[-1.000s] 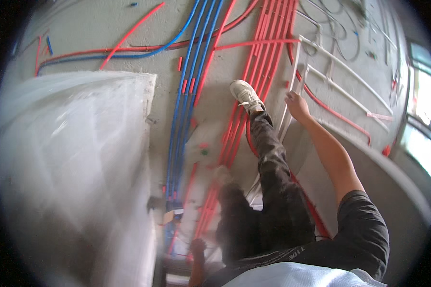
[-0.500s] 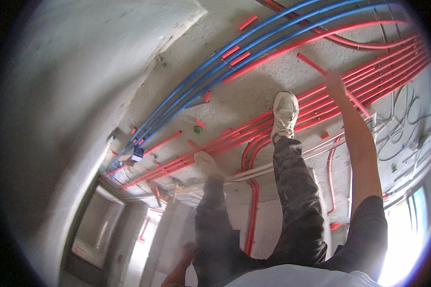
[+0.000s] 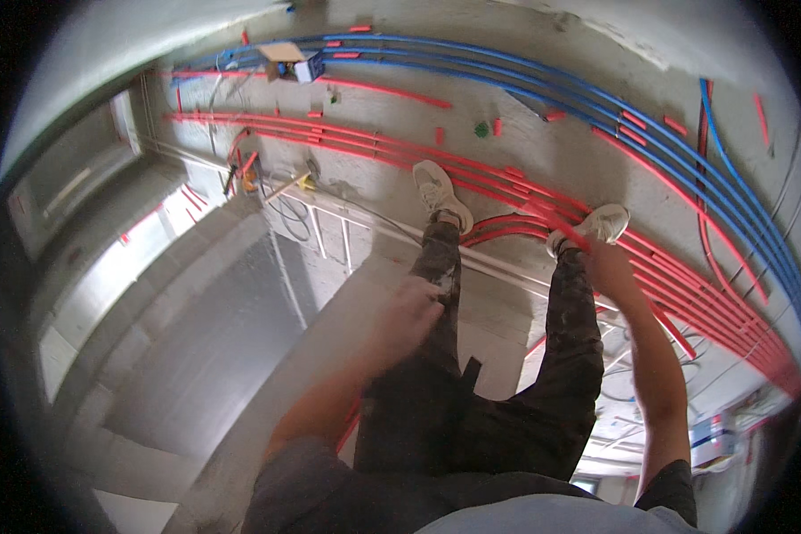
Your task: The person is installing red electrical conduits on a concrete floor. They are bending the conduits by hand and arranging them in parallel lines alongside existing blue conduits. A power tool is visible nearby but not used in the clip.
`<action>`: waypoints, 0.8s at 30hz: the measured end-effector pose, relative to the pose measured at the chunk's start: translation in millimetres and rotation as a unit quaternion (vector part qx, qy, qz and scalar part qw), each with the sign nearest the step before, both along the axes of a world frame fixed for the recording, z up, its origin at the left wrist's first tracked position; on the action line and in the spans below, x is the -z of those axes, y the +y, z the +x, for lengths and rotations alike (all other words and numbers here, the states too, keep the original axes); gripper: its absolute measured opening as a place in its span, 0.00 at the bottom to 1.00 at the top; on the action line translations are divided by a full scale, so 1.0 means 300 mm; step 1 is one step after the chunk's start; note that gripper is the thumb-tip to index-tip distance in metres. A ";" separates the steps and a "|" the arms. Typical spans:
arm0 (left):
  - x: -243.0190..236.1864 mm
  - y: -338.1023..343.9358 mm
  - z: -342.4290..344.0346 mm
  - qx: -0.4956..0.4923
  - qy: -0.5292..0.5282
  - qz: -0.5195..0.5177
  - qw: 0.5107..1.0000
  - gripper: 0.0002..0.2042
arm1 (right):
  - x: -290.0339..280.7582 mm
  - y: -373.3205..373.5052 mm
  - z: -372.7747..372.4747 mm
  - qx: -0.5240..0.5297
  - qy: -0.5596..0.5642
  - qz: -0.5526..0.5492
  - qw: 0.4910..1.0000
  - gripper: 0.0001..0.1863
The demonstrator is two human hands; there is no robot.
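Note:
My right hand [image 3: 608, 269] is closed around a length of red pipe [image 3: 674, 332], held slantwise in front of my right shin. One end of it points up and left past my right shoe; the other sticks out below my hand. My left hand [image 3: 414, 313] hangs over my left leg, close to the knee, and appears to hold nothing. Motion blurs its fingers, so their pose is unclear. Beneath my shoes runs a bundle of parallel red pipes [image 3: 712, 307] fixed along the concrete floor.
Blue pipes [image 3: 525, 84] curve along the floor farther off. An opened cardboard box [image 3: 304, 67] stands by them at the far left. Short red offcuts [image 3: 497, 127] and a small green piece [image 3: 481, 130] lie scattered. White pipes [image 3: 507, 278] cross behind my feet.
My view has swung left, and I have stepped along the red pipes. My left hand has risen into view over my leg. My right hand still grips the red pipe, now nearer my shin.

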State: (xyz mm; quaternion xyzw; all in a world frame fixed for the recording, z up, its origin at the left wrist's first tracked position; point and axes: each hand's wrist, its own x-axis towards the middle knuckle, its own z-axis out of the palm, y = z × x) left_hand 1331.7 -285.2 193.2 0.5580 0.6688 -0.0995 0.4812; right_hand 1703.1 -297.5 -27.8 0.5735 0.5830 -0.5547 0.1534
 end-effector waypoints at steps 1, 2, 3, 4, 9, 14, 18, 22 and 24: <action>0.003 -0.067 -0.020 -0.024 -0.056 0.025 0.998 0.14 | -0.070 0.036 -0.093 -0.017 0.010 0.012 1.000 0.18; -0.003 -0.113 -0.045 -0.039 -0.078 0.013 0.996 0.14 | -0.134 0.064 -0.191 -0.035 0.022 0.023 0.999 0.18; -0.009 -0.145 -0.075 -0.050 -0.099 0.002 0.994 0.15 | -0.192 0.095 -0.288 -0.051 0.035 0.036 0.997 0.18; -0.013 -0.167 -0.116 -0.060 -0.122 -0.007 0.991 0.16 | -0.263 0.133 -0.390 -0.030 0.060 0.079 0.995 0.18; -0.045 -0.167 -0.368 -0.142 -0.115 0.017 0.983 0.18 | -0.502 0.304 -0.788 0.291 0.208 0.142 0.923 0.11; -0.110 -0.085 -0.730 -0.209 -0.059 0.093 0.972 0.25 | -0.664 0.608 -1.198 0.454 0.394 0.228 0.766 0.07; -0.152 -0.016 -1.008 -0.196 0.050 0.175 0.964 0.36 | -0.796 0.743 -1.534 0.490 0.471 0.073 0.730 0.12; -0.162 0.007 -1.204 -0.255 0.066 0.165 0.950 0.33 | -0.845 0.766 -1.857 0.468 0.522 -0.088 0.707 0.15; -0.164 0.025 -1.279 -0.307 0.016 0.132 0.942 0.28 | -0.860 0.790 -1.989 0.453 0.526 -0.109 0.711 0.14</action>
